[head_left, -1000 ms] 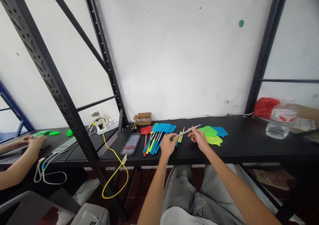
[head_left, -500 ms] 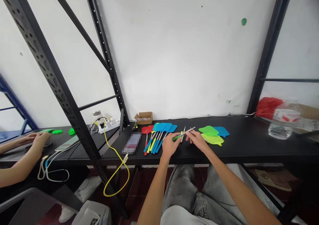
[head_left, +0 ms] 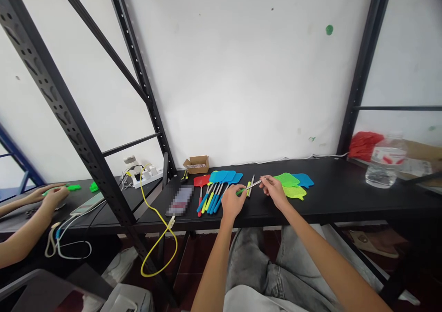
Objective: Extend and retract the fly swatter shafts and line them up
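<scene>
My left hand (head_left: 233, 203) is closed around the green grip of a fly swatter handle, whose thin metal rod (head_left: 254, 184) points up to the right. At the rod's far end, the fingers of my right hand (head_left: 274, 190) pinch the tip. Beneath the rod, a yellow-green handle (head_left: 248, 190) and another metal rod lie on the black table. Loose swatter heads rest right of my right hand: a green head (head_left: 286, 179), a yellow-green head (head_left: 294, 192) and a blue head (head_left: 305, 180). Left of my left hand lie several whole swatters, with blue heads (head_left: 226, 177) and a red head (head_left: 200, 181).
A phone (head_left: 180, 200) with a yellow cable (head_left: 177, 243) lies left of the swatters. Behind it stands a small cardboard box (head_left: 196, 165). A water bottle (head_left: 385, 164) is at the right. Black shelf posts (head_left: 69, 104) flank the table. A co-worker's hands (head_left: 55, 196) are at far left.
My right hand has shifted slightly and now pinches the rod's tip, which earlier stuck out past its fingers. My left hand keeps its hold on the grip. The whole view has turned a little.
</scene>
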{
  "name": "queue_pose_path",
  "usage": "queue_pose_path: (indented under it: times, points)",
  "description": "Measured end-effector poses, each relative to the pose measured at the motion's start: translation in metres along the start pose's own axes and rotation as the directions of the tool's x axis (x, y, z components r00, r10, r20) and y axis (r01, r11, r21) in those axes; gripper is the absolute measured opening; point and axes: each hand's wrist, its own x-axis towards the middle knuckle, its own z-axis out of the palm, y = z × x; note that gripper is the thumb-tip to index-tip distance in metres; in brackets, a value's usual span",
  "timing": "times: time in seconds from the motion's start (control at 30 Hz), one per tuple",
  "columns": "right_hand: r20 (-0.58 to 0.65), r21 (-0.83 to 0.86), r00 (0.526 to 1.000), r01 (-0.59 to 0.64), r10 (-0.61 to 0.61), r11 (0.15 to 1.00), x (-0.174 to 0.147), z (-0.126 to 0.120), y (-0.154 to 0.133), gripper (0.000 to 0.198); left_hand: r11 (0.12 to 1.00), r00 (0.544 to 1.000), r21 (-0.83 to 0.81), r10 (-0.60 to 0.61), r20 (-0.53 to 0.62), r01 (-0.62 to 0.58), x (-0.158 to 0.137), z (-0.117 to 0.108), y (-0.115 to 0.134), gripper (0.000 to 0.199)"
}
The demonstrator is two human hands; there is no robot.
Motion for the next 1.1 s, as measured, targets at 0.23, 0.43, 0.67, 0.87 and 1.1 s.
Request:
queue_pose_path:
  times: [0.23, 0.43, 0.67, 0.87, 1.1]
  points:
    - [0.012, -0.035, 1.0, 0.006, -0.005, 0.999, -0.0034, 0.0005, -0.0014, 0.044, 0.998, 0.998, 0.051, -0.038, 0.049, 0.036, -0.0024, -0.0056, 0.0088, 0.022]
    - [0.058, -0.089, 0.998, -0.019, 0.025, 0.996, -0.0049, -0.0011, -0.004, 0.047, 0.993, 0.996, 0.103, -0.061, 0.061, 0.054, -0.0026, -0.0069, 0.009, 0.023]
    - [0.172, -0.172, 0.984, -0.004, 0.034, 0.985, -0.0072, -0.0009, -0.009, 0.046, 0.984, 0.993, 0.155, -0.103, 0.056, 0.093, -0.0029, -0.0088, 0.0072, 0.03]
    - [0.195, -0.203, 0.979, -0.017, 0.057, 0.979, -0.0053, 0.0001, -0.0077, 0.045, 0.978, 0.991, 0.179, -0.121, 0.062, 0.108, -0.0025, -0.0096, 0.0061, 0.029]
    - [0.176, -0.227, 0.984, 0.006, 0.035, 0.974, -0.0068, 0.0043, -0.007, 0.05, 0.981, 0.989, 0.154, -0.132, 0.06, 0.122, -0.0025, -0.0093, 0.0068, 0.034]
